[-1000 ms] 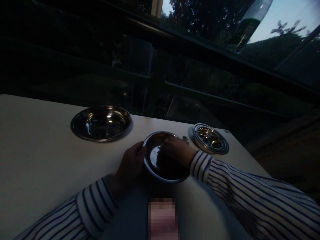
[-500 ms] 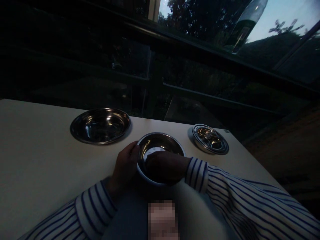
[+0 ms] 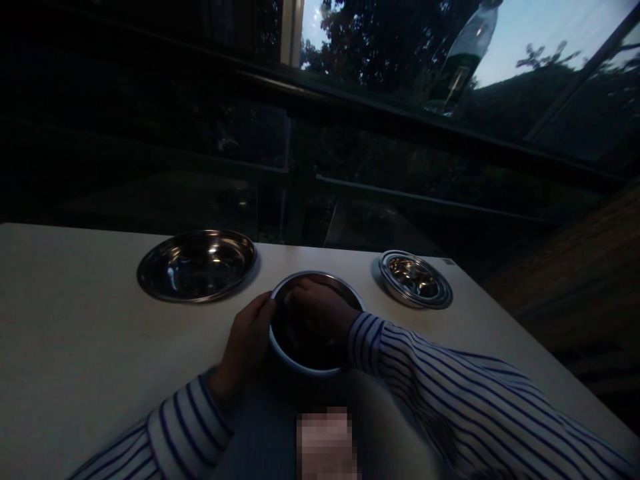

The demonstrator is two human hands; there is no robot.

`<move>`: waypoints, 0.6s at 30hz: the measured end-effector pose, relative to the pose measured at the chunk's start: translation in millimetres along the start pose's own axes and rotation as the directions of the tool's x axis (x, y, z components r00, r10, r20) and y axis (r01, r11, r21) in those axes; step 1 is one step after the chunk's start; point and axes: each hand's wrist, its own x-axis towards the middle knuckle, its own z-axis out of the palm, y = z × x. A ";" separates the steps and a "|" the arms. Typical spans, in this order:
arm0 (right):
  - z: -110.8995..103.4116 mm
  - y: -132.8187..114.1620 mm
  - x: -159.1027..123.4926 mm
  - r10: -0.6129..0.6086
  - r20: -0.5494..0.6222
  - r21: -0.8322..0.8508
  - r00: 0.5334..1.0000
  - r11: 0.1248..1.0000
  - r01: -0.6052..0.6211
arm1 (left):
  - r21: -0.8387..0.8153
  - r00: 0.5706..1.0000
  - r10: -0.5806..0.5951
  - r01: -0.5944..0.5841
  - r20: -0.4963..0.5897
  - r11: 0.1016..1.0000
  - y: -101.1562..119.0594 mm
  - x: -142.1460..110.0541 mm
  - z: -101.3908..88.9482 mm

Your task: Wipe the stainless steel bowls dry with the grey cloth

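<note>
Near me, my left hand (image 3: 249, 335) is gripping the metal bowl (image 3: 316, 373) by its rim; a firm hold should be steadying it around my right hand (image 3: 323, 309), whose grip I cannot tell. A wide dish (image 3: 197, 270) is resting beyond.

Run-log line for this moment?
left hand: holds metal bowl at rim | right hand: inside bowl, contact unclear | far left: wide dish on white table | far right: smaller dish
</note>
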 end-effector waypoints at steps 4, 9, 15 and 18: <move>2.3 6.9 -1.0 0.175 -0.107 0.027 0.979 0.985 -0.173 | 0.005 1.000 -0.009 0.009 0.010 1.000 2.8 -1.8 1.8; 5.4 -5.3 2.6 0.166 -0.123 0.187 0.978 0.972 -0.141 | -0.006 0.999 0.033 -0.033 0.007 0.999 0.3 -1.5 2.1; -0.5 -21.2 -11.8 -0.112 0.009 0.375 0.994 0.921 0.101 | -0.033 0.997 0.030 -0.033 -0.069 0.999 0.5 -3.8 1.0; -0.2 -22.1 -12.9 -0.062 -0.036 0.392 0.997 0.917 0.071 | -0.046 0.999 0.023 -0.024 -0.037 0.999 2.6 -5.2 1.1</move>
